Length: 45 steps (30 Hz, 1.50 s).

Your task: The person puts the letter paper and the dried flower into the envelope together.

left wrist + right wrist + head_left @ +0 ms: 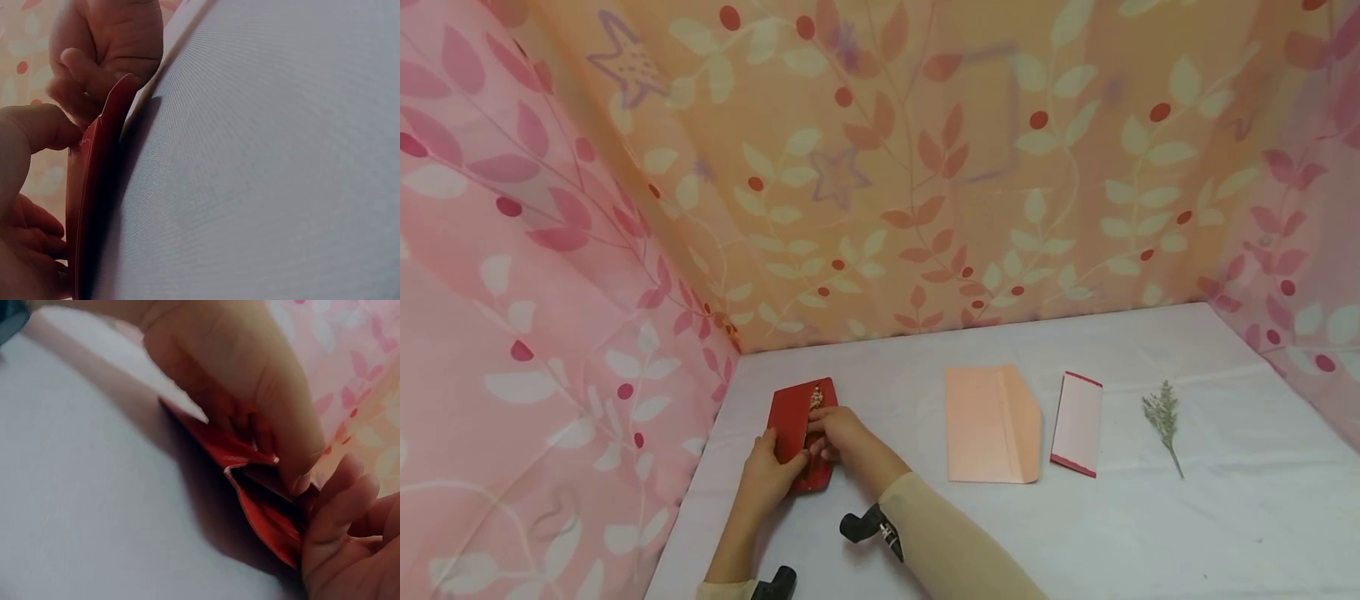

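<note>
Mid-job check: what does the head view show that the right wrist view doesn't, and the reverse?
Only the head view: the peach envelope, the pale card with red ends, the sprig and, on the red envelope, a gold detail too small to identify.

Only the right wrist view: a close, side-on look into the dark gap in the red envelope.

Both: the left hand holding the red envelope, the right hand at its open side, white cloth and floral cloth.

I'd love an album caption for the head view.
Left hand and right hand at a red envelope, beside a peach envelope, a pale red-ended card and a leafy sprig.
</note>
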{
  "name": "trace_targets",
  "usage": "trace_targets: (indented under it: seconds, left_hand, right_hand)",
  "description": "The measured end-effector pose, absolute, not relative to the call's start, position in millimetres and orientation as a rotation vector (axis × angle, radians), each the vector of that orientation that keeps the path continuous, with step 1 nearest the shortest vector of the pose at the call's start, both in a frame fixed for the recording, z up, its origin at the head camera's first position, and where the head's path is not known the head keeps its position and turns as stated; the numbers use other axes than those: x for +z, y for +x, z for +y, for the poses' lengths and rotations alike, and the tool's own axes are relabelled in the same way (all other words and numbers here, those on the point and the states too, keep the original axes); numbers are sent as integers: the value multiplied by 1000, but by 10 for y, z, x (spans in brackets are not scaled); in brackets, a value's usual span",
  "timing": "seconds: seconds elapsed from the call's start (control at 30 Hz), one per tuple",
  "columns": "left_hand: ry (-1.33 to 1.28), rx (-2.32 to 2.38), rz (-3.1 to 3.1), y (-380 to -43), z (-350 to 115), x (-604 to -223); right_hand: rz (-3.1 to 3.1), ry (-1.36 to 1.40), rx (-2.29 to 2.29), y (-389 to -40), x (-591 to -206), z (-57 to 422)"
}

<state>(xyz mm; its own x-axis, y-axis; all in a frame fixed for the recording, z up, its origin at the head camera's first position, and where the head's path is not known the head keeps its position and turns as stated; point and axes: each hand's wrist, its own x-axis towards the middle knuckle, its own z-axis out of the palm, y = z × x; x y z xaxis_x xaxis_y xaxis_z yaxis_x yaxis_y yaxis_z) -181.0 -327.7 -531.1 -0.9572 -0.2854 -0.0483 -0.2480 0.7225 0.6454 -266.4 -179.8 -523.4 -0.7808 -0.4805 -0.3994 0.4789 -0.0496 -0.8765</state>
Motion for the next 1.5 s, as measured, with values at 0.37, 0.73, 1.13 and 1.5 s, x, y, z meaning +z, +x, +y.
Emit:
trace_targets:
  seconds: [0.37,0.73,1.13,1.5]
  left_hand:
    - [399,-1055,-2845,-1827,-3289,-5336]
    - [396,-1050,-2846,-1813,-3294,-5336]
    - [398,-1065,-2847,-1816,-3266,-5281]
    - [390,-1023,-2871,-1809,-3247,-5279]
  right_hand:
    - [1357,-5,-1896,-2695,-5270,-1823]
    - [1327,-24,-1845,-2663,-5326,-1794]
    - [1502,67,-1956,-2731,-5320,-1764]
    - [1407,74,-1964,-2772,-5356,-1781]
